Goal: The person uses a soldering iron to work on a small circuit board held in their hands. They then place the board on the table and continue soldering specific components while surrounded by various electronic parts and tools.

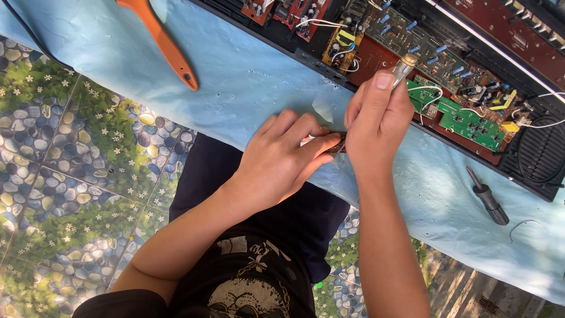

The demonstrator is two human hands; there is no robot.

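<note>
Now both hands meet over the pale blue cloth [247,76] on the desk — the left hand [281,159] has its fingers pinched narrow on a small dark part [337,143], which pokes out toward 3 o'clock and touches the right hand's palm edge. The right hand [376,121] is curled shut around a slim metal-tipped tool [404,66], its long axis running up toward 1 o'clock, shiny ferrule clear of the fist. Both hands are at the part, the left holding it. Just beyond, at 1 to 2 o'clock, lies the open chassis [532,156] — red-brown boards, a glossy green circuit board [471,123], white wires. A black-handled screwdriver [488,197] rests at 4 o'clock, an orange plastic handle [165,44] well apart at 10 o'clock. Pebble-and-leaf patterned floor [70,153] shows below.
</note>
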